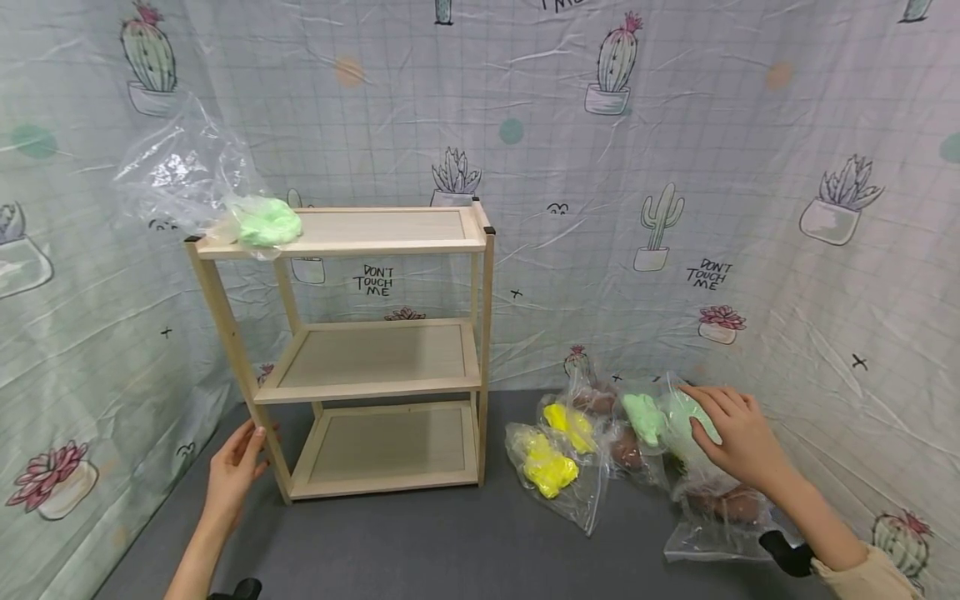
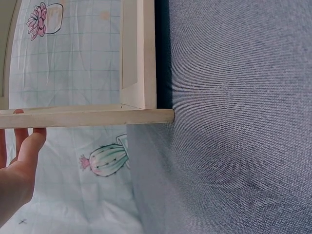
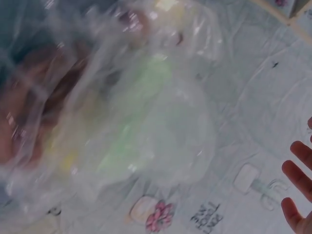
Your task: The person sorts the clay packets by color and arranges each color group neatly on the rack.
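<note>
A three-tier wooden shelf [image 1: 375, 392] stands at the left on the grey surface. Low on its front left leg [image 2: 87, 117], my left hand [image 1: 231, 477] grips the wood with thumb and fingers on opposite sides. At the right, my right hand [image 1: 738, 433] is over a pile of clear plastic bags, nearest to a bag of pale green stuff [image 1: 682, 421]. Its fingers [image 3: 298, 176] are spread apart in the right wrist view, with nothing between them. Under its wrist lies a bag with brown contents [image 1: 731, 505].
Two bags of bright yellow stuff [image 1: 550, 467] lie between the shelf and the right-hand pile. On the shelf's top left corner sits a bright green lump [image 1: 268, 222] in a clear bag [image 1: 183, 171] that puffs upward. Cactus-printed sheeting [image 1: 555, 275] encloses the back and sides.
</note>
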Demonstrator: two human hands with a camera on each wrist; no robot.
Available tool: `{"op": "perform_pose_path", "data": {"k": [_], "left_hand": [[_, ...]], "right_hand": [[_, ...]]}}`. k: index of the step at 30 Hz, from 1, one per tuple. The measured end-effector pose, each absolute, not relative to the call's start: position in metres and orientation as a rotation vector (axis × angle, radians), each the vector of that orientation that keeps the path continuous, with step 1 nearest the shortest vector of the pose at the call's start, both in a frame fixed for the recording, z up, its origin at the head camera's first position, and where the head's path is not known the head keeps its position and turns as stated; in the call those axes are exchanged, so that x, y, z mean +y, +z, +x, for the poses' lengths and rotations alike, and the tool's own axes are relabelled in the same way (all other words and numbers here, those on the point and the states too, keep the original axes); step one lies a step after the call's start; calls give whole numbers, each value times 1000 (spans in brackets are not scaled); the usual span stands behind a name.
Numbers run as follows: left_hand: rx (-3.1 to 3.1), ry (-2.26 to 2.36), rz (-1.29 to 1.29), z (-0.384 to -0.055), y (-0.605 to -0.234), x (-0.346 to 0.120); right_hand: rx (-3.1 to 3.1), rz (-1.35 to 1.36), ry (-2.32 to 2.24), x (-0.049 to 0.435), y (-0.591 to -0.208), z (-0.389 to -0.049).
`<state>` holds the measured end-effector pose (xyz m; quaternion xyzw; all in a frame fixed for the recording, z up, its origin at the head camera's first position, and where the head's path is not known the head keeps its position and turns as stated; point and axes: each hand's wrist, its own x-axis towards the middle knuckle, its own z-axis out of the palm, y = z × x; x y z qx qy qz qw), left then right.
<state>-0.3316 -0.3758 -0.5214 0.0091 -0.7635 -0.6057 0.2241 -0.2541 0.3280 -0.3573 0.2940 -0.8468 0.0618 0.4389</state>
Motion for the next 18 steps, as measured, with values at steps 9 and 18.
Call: {"op": "perform_pose_path", "data": {"k": [9,18], "left_hand": [[-2083,-1667,22,-329,-518,-372],[-2096,-1674,-5,-327,-517,-373]], "right_hand": [[-2244,674,60,370,-368,-268],[-2470,578,-16,393,-383,-278]]}}
